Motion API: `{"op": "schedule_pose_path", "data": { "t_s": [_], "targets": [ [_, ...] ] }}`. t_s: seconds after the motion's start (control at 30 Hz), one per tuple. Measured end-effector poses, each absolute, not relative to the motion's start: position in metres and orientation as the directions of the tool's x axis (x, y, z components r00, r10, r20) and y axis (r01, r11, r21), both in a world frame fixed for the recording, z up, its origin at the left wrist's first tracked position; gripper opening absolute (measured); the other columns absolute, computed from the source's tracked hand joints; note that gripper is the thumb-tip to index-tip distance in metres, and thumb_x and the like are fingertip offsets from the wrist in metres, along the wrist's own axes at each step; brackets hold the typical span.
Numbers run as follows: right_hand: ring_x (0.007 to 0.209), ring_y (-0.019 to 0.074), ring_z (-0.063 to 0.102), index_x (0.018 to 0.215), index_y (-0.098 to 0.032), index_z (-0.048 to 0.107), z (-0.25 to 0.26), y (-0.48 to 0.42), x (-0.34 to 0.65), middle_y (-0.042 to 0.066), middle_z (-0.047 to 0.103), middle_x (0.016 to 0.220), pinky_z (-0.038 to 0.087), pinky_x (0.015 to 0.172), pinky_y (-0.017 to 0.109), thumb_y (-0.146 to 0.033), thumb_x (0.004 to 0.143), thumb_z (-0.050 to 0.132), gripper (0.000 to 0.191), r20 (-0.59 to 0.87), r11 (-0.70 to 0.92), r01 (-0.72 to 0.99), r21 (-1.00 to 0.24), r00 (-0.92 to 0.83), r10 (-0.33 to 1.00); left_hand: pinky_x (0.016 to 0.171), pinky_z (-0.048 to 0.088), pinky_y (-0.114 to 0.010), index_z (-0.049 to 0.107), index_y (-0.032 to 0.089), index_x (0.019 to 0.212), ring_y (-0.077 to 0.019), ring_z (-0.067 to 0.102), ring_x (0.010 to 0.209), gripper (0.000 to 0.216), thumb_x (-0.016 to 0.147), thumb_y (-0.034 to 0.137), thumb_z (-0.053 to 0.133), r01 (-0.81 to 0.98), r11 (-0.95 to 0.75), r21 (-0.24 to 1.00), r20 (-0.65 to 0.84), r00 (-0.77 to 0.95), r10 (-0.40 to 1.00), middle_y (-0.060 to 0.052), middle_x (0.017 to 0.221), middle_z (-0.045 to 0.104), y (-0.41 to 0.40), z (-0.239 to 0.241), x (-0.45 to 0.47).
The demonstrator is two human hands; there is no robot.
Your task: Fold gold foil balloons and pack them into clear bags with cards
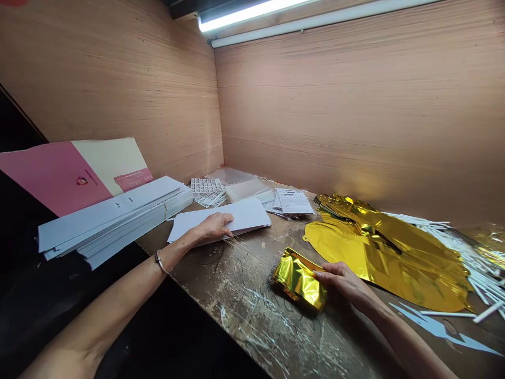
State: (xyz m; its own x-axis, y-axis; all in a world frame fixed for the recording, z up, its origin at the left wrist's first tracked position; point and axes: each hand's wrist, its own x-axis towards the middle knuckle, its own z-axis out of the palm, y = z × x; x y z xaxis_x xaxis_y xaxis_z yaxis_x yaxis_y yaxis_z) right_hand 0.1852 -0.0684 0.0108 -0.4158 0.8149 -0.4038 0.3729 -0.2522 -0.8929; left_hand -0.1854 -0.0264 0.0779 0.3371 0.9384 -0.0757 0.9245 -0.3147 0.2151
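Observation:
My left hand [212, 227], with a bangle at the wrist, is closed at the near edge of a stack of folded white paper [250, 213] on the table. Some of its fingers are hidden by the paper. In my right hand [347, 281] is a folded gold foil balloon [298, 276], pinched by its right end just over the worn tabletop [244, 295]. Thumb and fingers press on the shiny packet. Behind that hand lies a pile of flat gold foil balloons [379, 247], spread loosely.
A thick stack of long white sheets [126, 218] leans by a pink and cream carton [74, 173] at left. Printed label sheets [207, 186], clear plastic bags [244, 188] and printed slips [294, 201] lie behind. White sticks [479, 268] are heaped at right. Wooden walls enclose the back.

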Motion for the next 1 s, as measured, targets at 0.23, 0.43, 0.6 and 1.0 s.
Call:
{"op": "schedule_pose_path", "data": {
  "t_s": [0.23,0.43,0.6,1.0],
  "targets": [
    [0.04,0.0045,0.036,0.062,-0.013,0.051,0.015,-0.069,0.186,-0.005,0.045,0.049,0.023,0.04,0.019,-0.051,0.064,0.058,0.039,-0.392,-0.231,0.389,-0.892,-0.407,0.825,0.049,0.019,-0.02,0.037,0.016,0.051,-0.0078,0.027,0.051,0.033,0.064,0.042,0.053,0.892,-0.264,0.367,-0.06,0.306,0.95,0.006,0.051,0.028,-0.02,0.08,-0.191],
    [0.04,0.005,0.037,0.062,-0.013,0.052,0.012,-0.07,0.183,-0.004,0.046,0.048,0.025,0.04,0.019,-0.05,0.064,0.058,0.037,-0.382,-0.23,0.374,-0.899,-0.409,0.829,0.05,0.024,-0.021,0.046,0.015,0.053,-0.009,0.033,0.05,0.028,0.076,0.028,0.036,0.906,-0.364,0.216,-0.002,0.373,0.928,0.003,0.051,0.037,-0.016,0.078,-0.195],
    [0.044,0.0067,0.041,0.061,-0.013,0.054,0.032,-0.069,0.2,-0.001,0.048,0.05,0.029,0.042,0.02,-0.048,0.064,0.061,0.036,-0.262,-0.163,0.278,-0.947,-0.367,0.893,0.061,0.037,-0.029,0.054,0.011,0.073,-0.0171,0.049,0.064,0.024,0.078,0.012,0.03,0.86,-0.457,-0.23,0.249,0.505,0.826,-0.01,0.069,0.054,-0.035,0.075,-0.163],
    [0.033,0.0085,0.047,0.067,-0.013,0.054,0.027,-0.07,0.208,0.0,0.054,0.044,0.036,0.03,0.018,-0.042,0.067,0.059,0.029,-0.52,-0.383,0.436,-0.815,-0.254,0.816,0.089,0.029,-0.057,0.053,0.01,0.099,-0.0308,0.045,0.109,0.025,0.08,0.01,0.037,0.505,-0.792,-0.344,0.474,0.821,0.318,-0.017,0.103,0.058,-0.08,0.027,-0.05]
  ]
}}
